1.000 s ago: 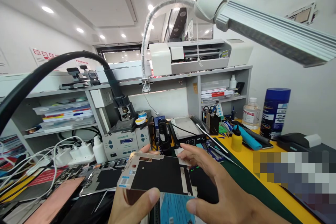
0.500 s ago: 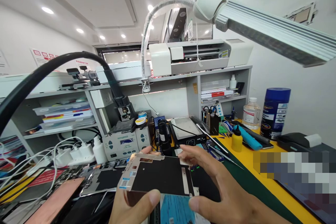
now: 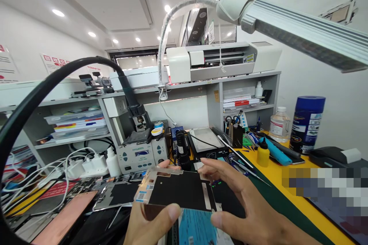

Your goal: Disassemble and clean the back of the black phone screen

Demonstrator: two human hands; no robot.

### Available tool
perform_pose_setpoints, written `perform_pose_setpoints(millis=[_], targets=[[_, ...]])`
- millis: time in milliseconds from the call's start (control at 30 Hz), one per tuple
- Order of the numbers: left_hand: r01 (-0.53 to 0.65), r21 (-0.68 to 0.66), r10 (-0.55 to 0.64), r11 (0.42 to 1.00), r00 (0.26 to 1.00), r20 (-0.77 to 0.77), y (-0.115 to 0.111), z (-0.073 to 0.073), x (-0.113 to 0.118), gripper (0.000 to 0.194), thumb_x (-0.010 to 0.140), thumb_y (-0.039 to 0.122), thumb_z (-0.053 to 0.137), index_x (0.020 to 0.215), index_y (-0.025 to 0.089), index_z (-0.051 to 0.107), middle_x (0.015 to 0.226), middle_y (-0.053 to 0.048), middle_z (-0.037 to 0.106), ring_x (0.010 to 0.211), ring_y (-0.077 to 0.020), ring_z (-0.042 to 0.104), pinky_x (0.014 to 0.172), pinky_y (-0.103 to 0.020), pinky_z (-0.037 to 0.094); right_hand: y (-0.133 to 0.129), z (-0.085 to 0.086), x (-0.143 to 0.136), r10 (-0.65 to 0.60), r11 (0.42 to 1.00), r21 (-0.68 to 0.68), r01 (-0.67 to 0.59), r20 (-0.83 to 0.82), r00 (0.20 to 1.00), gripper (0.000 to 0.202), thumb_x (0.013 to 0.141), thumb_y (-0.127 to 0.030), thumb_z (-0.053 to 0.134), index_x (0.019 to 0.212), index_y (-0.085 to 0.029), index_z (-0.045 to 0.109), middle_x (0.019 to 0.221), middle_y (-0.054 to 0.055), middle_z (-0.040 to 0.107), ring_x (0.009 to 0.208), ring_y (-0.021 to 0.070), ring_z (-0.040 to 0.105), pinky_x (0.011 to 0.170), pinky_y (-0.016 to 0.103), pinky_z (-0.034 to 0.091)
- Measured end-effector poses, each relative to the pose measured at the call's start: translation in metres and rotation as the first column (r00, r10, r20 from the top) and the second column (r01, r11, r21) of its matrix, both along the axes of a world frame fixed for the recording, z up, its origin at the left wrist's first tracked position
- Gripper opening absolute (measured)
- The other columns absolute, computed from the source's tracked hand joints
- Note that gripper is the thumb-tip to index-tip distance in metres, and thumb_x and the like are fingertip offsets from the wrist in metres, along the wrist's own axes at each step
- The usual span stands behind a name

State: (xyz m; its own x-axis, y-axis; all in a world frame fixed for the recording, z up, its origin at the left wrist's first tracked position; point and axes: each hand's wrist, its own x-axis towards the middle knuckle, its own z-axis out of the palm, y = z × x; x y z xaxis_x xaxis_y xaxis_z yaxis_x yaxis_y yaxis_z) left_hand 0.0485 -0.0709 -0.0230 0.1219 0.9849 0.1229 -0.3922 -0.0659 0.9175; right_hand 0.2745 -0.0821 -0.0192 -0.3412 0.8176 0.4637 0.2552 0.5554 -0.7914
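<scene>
Between my two hands is a phone screen (image 3: 178,190), its black backing facing up, with a silvery margin and QR-code stickers at its left end. My left hand (image 3: 156,222) grips the left part, thumb at the near edge and fingertips showing beyond the far edge. My right hand (image 3: 244,206) holds the right end, thumb at the near corner and fingers curved round the far corner. Below the screen, a blue, dark-streaked flat piece (image 3: 198,226) shows in part; the screen and my hands hide the rest.
To the left lie a copper-coloured phone panel (image 3: 67,216), phone parts and white cables. Behind stands a grey soldering station (image 3: 138,157). A yellow bottle (image 3: 263,155), tweezers and a blue spray can (image 3: 307,124) are on the right. A lamp (image 3: 304,32) hangs overhead.
The view has turned slightly left, so everything sits a little further right in the picture. Both hands keep hold of the phone screen, whose tilt looks nearly the same.
</scene>
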Motion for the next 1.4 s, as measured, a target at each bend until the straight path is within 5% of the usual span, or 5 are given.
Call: perform_pose_setpoints(millis=[333,667,900,1400], targets=[[-0.058,0.045,0.06,0.997,0.997,-0.057,0.0,0.003,0.005,0.08,0.064,0.052,0.082,0.135,0.024,0.058,0.117,-0.013,0.073,0.124,-0.0419,0.056,0.107,-0.057,0.038,-0.001,-0.002,-0.001,0.011,0.999,-0.035,-0.012,-0.023,1.0,0.074,0.085,-0.037,0.066,0.15,-0.037,0.031,0.136,0.009,0.053,0.127,0.0321,0.051,0.108,0.053,0.038],[-0.045,0.016,0.046,0.999,0.997,-0.065,-0.003,0.001,0.002,0.101,0.063,0.05,0.083,0.149,0.027,0.036,0.131,-0.015,0.065,0.128,-0.0441,0.052,0.107,-0.06,0.037,0.003,-0.002,-0.004,-0.053,0.999,0.008,0.054,-0.046,0.998,0.07,0.082,-0.029,0.068,0.145,-0.034,0.039,0.129,0.008,0.059,0.12,0.03,0.056,0.105,0.05,0.042],[-0.017,-0.059,0.025,0.998,0.989,0.147,-0.009,0.006,0.002,0.087,0.067,0.043,0.078,0.145,0.028,0.043,0.133,-0.01,0.067,0.131,-0.0419,0.051,0.114,-0.057,0.032,0.003,-0.003,-0.004,-0.068,0.998,0.009,0.069,-0.087,0.994,0.069,0.08,-0.026,0.067,0.144,-0.035,0.041,0.13,0.008,0.059,0.122,0.0316,0.056,0.106,0.051,0.04],[-0.027,-0.014,0.03,1.0,0.974,0.223,-0.006,0.009,0.003,0.076,0.065,0.04,0.079,0.135,0.024,0.053,0.13,-0.014,0.068,0.132,-0.0458,0.048,0.111,-0.062,0.033,0.002,-0.005,-0.003,-0.093,0.996,-0.012,0.093,-0.119,0.989,0.065,0.082,-0.033,0.068,0.142,-0.033,0.045,0.131,0.01,0.061,0.122,0.0335,0.057,0.105,0.05,0.042]])
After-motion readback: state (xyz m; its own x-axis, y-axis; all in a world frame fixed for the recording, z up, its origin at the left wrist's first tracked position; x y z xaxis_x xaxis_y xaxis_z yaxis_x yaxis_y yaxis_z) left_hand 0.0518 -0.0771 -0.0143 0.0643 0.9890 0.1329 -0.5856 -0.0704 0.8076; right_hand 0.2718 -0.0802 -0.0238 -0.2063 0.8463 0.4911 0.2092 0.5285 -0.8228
